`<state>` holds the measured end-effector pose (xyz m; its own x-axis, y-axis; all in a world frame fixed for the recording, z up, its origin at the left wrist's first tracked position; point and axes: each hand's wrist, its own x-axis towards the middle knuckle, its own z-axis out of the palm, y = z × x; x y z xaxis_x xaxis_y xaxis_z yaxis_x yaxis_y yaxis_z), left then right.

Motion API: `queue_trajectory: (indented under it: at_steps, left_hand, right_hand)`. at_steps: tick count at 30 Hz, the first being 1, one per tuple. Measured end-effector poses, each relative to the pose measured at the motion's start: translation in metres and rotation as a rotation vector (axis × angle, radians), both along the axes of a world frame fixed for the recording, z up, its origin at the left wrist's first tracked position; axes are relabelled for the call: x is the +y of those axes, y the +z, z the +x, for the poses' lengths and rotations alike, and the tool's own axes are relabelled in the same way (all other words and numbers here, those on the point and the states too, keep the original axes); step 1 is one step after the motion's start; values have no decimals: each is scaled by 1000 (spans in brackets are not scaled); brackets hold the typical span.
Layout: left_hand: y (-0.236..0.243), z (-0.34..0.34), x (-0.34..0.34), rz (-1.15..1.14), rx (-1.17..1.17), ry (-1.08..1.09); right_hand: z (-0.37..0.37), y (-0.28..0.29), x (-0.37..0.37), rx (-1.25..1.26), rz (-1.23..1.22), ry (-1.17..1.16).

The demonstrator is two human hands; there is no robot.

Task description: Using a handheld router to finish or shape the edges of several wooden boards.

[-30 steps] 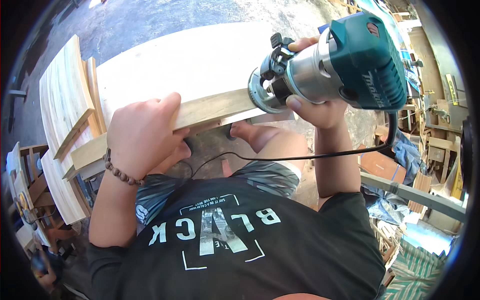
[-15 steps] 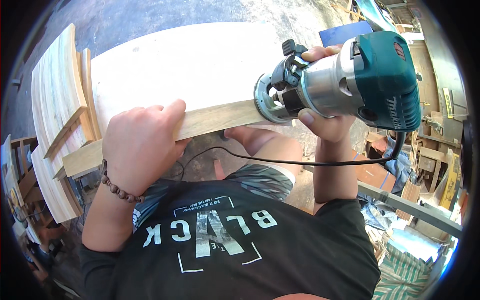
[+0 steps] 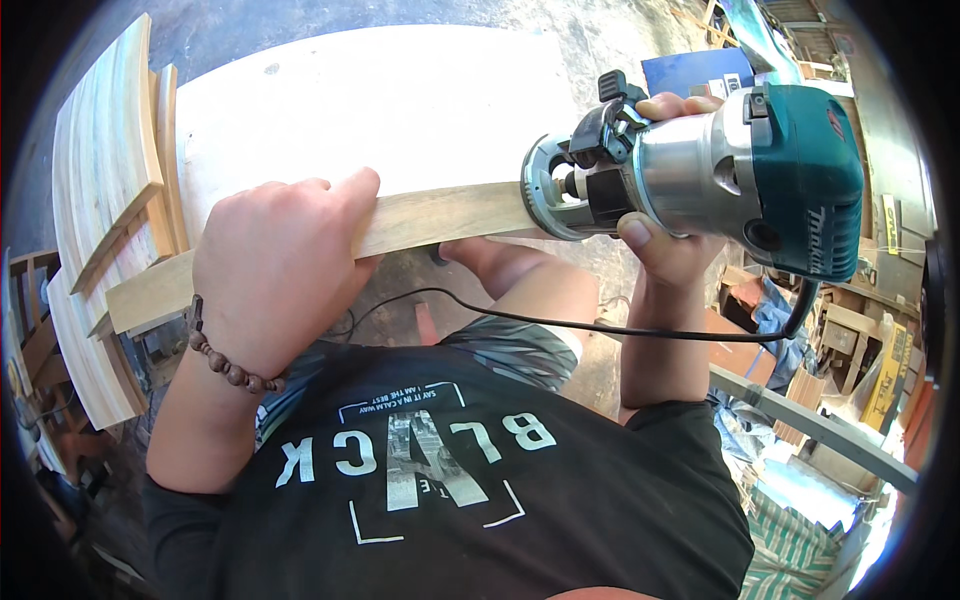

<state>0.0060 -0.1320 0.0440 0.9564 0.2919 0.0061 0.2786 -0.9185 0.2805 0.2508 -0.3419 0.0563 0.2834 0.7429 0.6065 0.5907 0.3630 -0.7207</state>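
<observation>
- The left hand (image 3: 275, 255) has its grip around a long, thin wood strip (image 3: 450, 215). The back of the hand faces up, and the thumb lies near the top edge of the strip.
- The right hand (image 3: 670, 245) has its grip around the silver middle of a green and silver power tool (image 3: 700, 170). Its thumb is on the near side, and some fingers show on the far side.
- The tool lies on its side. Its green end points right, and its round base (image 3: 545, 190) points left.
- The round base looks to be touching the wood strip, at the right end of the part we can see.
- The strip runs along the near edge of a big white surface (image 3: 370, 110). I cannot tell if they touch.
- A black cord (image 3: 570, 325) comes out of the green end and runs left, above the person's lap.
- More pale, bent wood pieces (image 3: 105, 160) are piled at the left, by the strip's left end.
- Brown beads (image 3: 235, 375) go around the left wrist.
- The person wears a black shirt (image 3: 620, 480).
- A blue box (image 3: 695, 70) is past the tool.
</observation>
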Motion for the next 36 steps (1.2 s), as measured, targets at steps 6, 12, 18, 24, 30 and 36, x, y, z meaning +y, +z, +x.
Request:
queue_trajectory:
  at_steps: [6, 12, 18, 24, 30, 36]
  left_hand:
    - [1, 1, -1, -8, 17, 13]
    - [2, -1, -1, -12, 22, 16]
    - [6, 0, -2, 9, 38, 16]
    - [11, -1, -3, 86, 82, -19]
    - [18, 5, -7, 71, 85, -67]
    - [12, 45, -46, -52, -79, -148]
  right_hand:
    - [-7, 0, -5, -53, 15, -37]
    - [-22, 0, -15, 4, -4, -35]
    - [-44, 2, -36, 43, -106, -33]
    - [-58, 8, -74, 61, 52, -363]
    - [-70, -4, -129, 208, 264, -637]
    - [-85, -28, -164, 321, 269, -662]
